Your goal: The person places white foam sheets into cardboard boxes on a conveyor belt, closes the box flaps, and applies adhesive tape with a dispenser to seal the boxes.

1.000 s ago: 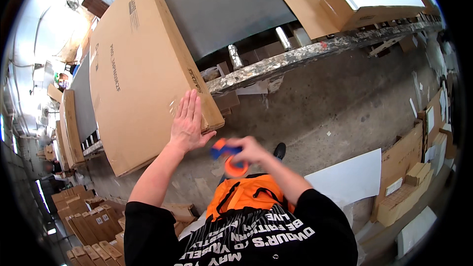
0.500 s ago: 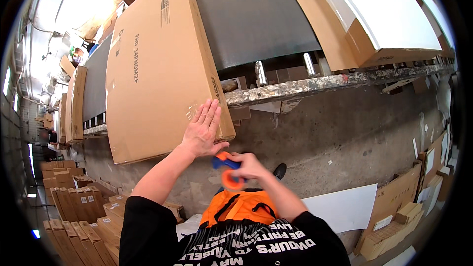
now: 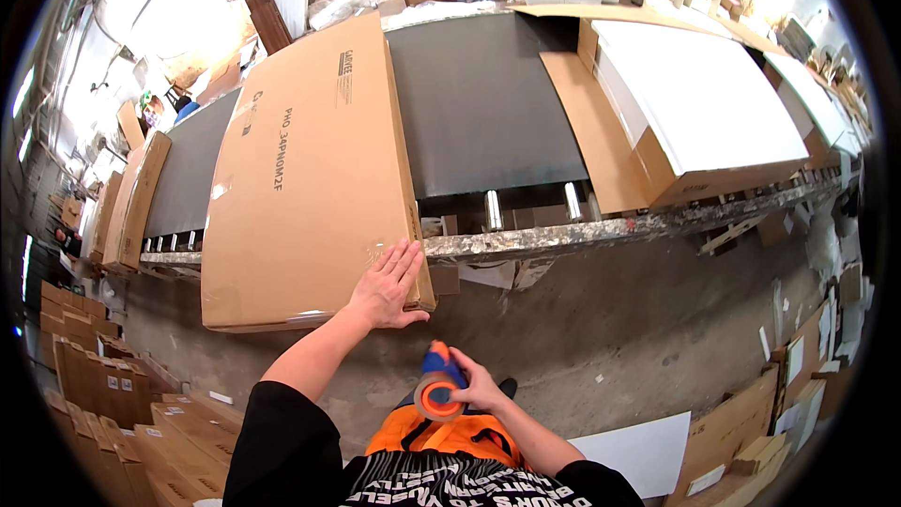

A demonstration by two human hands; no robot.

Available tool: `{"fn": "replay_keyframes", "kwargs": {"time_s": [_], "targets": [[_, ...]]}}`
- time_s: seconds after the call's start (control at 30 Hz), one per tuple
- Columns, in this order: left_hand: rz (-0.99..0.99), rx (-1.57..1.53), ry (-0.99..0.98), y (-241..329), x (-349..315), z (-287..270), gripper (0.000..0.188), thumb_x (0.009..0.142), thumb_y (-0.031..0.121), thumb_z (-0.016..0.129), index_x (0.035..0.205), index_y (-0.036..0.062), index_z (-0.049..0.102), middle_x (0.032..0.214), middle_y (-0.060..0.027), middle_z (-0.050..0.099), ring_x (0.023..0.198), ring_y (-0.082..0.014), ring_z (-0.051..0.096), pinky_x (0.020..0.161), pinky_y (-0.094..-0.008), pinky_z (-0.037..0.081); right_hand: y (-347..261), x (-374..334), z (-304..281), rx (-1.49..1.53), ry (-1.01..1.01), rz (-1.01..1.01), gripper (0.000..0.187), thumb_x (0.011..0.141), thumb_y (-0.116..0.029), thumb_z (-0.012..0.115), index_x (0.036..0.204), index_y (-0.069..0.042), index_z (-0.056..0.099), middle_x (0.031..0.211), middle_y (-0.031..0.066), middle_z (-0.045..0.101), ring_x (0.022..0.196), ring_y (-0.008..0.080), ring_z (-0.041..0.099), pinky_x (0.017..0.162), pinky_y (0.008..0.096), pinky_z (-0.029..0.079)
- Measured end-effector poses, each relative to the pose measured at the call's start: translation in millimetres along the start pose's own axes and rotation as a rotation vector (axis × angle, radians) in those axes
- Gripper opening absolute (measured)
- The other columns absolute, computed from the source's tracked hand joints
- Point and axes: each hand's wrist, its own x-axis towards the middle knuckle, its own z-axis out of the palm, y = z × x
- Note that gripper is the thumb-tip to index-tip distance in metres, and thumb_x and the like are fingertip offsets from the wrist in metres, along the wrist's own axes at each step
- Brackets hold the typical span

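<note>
A large flat cardboard box (image 3: pixel 310 178) lies closed across the conveyor, its near end jutting out over the front rail. On the near right corner of its top rests my left hand (image 3: pixel 387 289), palm down with the fingers stretched out. Clear tape shows on the cardboard by the fingertips. My right hand (image 3: pixel 481 389) is wrapped round a blue and orange tape dispenser (image 3: pixel 445 368), held in front of my waist and apart from the box. A roll of tape with an orange hub sits in the dispenser.
The conveyor has a dark belt (image 3: pixel 483 108) and a worn front rail (image 3: pixel 554 238). To the right, an open carton (image 3: pixel 680 186) holds a white panel (image 3: pixel 699 99). Another box (image 3: pixel 136 202) lies left. Stacked cartons (image 3: pixel 103 385) stand lower left; a white sheet (image 3: pixel 638 451) lies lower right.
My view has tilted up, showing more of the far side. The right hand has turned the tape dispenser and drawn it a little away from the box. My left hand stays on the box corner.
</note>
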Motion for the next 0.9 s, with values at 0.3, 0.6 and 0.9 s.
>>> {"fn": "replay_keyframes", "kwargs": {"time_s": [0.3,0.6,0.9], "targets": [[-0.166,-0.217,0.572,-14.2,-21.7,24.6,0.098,0.082,0.059,0.062,0.142,-0.0105,0.029,0.149,-0.0267,0.03,0.14,-0.0397,0.028,0.117,-0.0461,0.02,-92.3,44.6,18.6,0.412,0.243,-0.382,0.069,0.06,0.0,0.06,0.128,0.0,0.048,0.112,0.0106,0.062,0.1,0.0241,0.063,0.09,0.0354,0.05],[-0.9,0.085,0.839,-114.9,-214.2,68.3,0.046,0.08,0.032,0.062,0.114,0.0011,0.063,0.119,-0.0201,0.061,0.118,-0.0433,0.052,0.103,-0.0516,0.04,-129.6,123.8,37.2,0.311,0.127,-0.408,0.08,0.055,-0.002,0.051,0.134,0.001,0.042,0.119,0.0149,0.059,0.106,0.0298,0.061,0.097,0.0388,0.048],[-0.673,0.115,1.025,-170.8,-242.3,75.9,0.035,0.078,0.03,0.049,0.088,0.0048,0.072,0.097,-0.0111,0.072,0.095,-0.0291,0.069,0.082,-0.0417,0.055,-135.4,160.5,131.6,0.057,0.251,-0.427,0.086,0.052,-0.009,0.057,0.135,0.009,0.042,0.12,0.0154,0.059,0.111,0.0278,0.058,0.101,0.037,0.044]]}}
